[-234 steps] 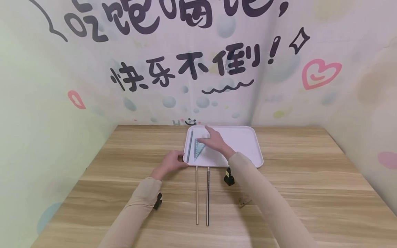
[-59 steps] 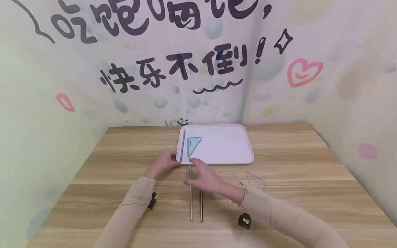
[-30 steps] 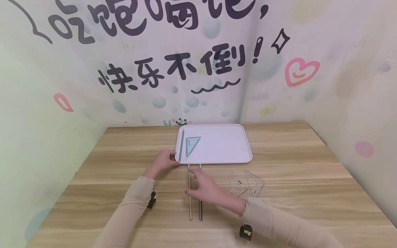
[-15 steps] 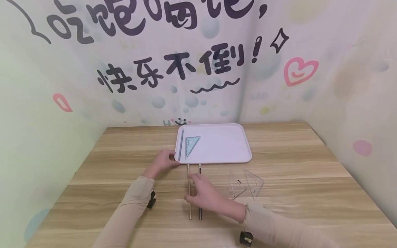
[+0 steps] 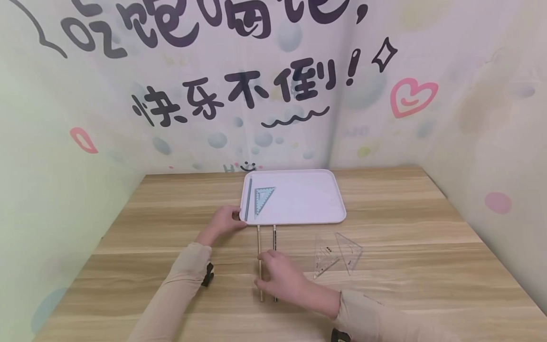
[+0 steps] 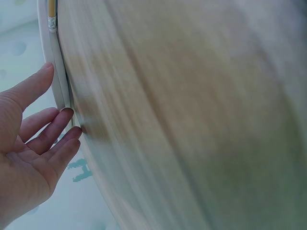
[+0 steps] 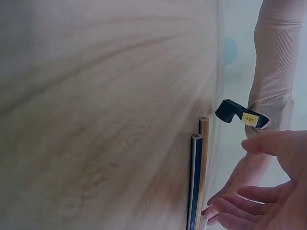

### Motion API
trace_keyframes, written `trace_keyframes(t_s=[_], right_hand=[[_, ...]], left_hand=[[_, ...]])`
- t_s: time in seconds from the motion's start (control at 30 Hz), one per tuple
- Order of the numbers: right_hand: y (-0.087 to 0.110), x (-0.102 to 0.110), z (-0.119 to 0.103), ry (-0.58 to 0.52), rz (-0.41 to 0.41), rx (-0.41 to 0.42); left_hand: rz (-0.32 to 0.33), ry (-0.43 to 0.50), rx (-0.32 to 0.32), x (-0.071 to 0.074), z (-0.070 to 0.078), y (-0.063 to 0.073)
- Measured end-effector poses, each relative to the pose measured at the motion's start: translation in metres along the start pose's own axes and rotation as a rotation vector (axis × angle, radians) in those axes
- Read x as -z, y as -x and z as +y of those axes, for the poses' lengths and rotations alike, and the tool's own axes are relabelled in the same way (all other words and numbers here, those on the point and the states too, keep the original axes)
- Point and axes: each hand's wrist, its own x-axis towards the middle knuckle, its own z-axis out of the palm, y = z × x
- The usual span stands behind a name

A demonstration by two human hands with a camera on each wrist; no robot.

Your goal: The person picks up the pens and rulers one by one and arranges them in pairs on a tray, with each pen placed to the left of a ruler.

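Observation:
My left hand [image 5: 225, 220] is at the front left corner of a white tray [image 5: 307, 197]. In the left wrist view its thumb rests along the tray's front side, with relaxed fingers [image 6: 53, 132] at the corner. On the tray lie a blue-grey pencil [image 5: 248, 199] and a teal set square [image 5: 258, 202]. In front of it a gold pencil [image 5: 259, 240] and a black pencil [image 5: 275, 235] lie side by side, eraser ends toward the tray. Over them hovers my right hand [image 5: 284, 275], thumb and fingers spread apart, holding nothing; it hides part of both.
Two clear set squares [image 5: 326, 259] lie on the wooden table [image 5: 406, 228] to the right of the pencils. Printed cloth walls [image 5: 205, 142] stand behind and at both sides. A black wrist device [image 5: 208, 274] sits on the left sleeve.
My right hand has left the teal set square on the tray and come back toward me over the two pencils. The clear set squares have come into sight. My left hand stays at the corner.

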Motion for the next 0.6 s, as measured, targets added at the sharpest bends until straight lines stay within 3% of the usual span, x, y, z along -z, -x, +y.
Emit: trace_keyframes(t_s=[0.3,0.6], right_hand=[[0.0057,-0.004,-0.0046,0.146,0.04,0.048],[0.0102,-0.0044,-0.0084,0.193,0.071,0.07]], left_hand=[[-0.003,0.009,0.025,-0.0008,-0.0012,-0.0011],[-0.003,0.011,0.017,0.0,-0.0011,-0.0008]])
